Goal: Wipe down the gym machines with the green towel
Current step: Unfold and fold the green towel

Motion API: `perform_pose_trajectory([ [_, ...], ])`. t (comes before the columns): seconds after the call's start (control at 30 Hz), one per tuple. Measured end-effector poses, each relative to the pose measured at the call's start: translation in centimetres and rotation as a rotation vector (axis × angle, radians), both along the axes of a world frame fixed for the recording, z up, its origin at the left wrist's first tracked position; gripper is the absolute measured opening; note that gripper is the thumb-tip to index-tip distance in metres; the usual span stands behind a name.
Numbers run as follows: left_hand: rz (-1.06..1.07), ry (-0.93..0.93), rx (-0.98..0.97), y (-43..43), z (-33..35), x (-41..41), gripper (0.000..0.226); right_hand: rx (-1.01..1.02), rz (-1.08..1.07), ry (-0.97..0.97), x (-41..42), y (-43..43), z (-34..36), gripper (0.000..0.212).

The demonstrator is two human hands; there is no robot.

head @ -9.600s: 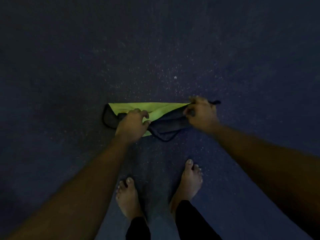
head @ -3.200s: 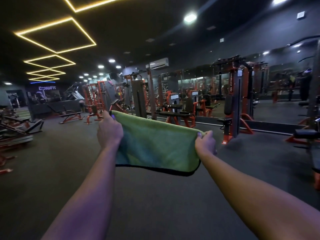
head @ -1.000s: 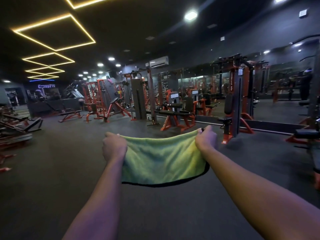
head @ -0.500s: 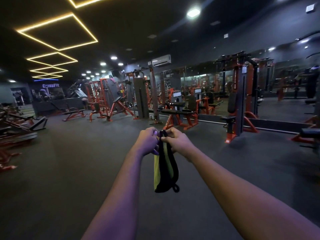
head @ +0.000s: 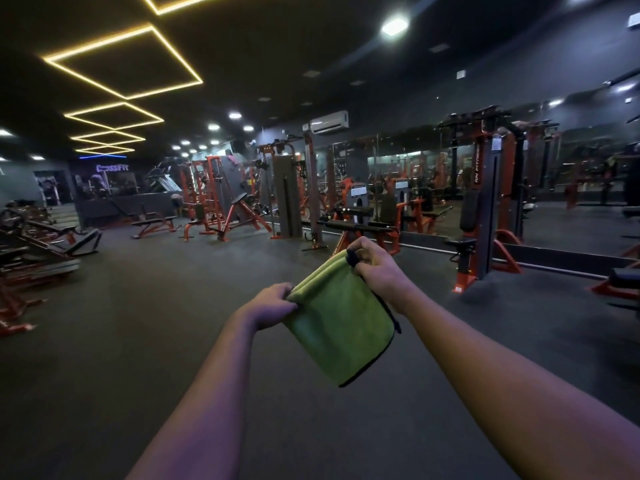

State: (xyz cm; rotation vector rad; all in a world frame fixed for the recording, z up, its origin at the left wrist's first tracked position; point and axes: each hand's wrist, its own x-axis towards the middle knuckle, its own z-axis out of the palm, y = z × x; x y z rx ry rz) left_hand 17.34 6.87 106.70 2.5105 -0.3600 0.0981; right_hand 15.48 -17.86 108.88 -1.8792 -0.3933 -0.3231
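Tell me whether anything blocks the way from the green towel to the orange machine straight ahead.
Nothing visible does. The left hand and right hand grip the green towel; only bare dark floor shows before the orange machine beyond, though the towel hides part of that stretch.

Folded cloth towel (head: pixel 341 327): lime green, black edge trim. Steel gym machines (head: pixel 483 202): orange-red frames, black pads. Ceiling light strips (head: pixel 100 42): yellow.
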Motion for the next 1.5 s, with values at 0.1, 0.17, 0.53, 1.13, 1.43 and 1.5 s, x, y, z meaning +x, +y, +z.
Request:
perform_pose_trajectory([
  [0.1, -0.005, -0.09, -0.014, -1.2, 0.1, 1.0, 0.018, -0.054, -0.112, 0.061, 1.4, -2.5, -0.6, 0.025],
  [0.17, 0.021, -0.197, -0.034, -2.0, 0.9, 1.4, 0.025, -0.129, -0.164, 0.122, 2.5, -3.9, -1.5, 0.022],
  [0.53, -0.014, -0.277, -0.045, -3.0, 1.2, 11.2, 0.031, -0.329, 0.175, 0.108, 13.9, 1.9, -5.0, 0.015],
  [1.13, -0.014, -0.176, -0.04, 12.1, -1.9, 51.3, 0.029, 0.047, -0.039, 0.21, 51.6, 13.2, -6.2, 0.033],
  [1.43, -0.017, -0.245, -0.119, 13.2, -2.3, 73.9, 0.033, 0.143, -0.176, 0.051, 74.7, 13.7, -7.3, 0.02],
  [1.5, -0.026, -0.227, -0.123, 12.9, -1.6, 79.2, 0.038, 0.18, -0.182, 0.046, 80.4, 13.6, -6.9, 0.02],
])
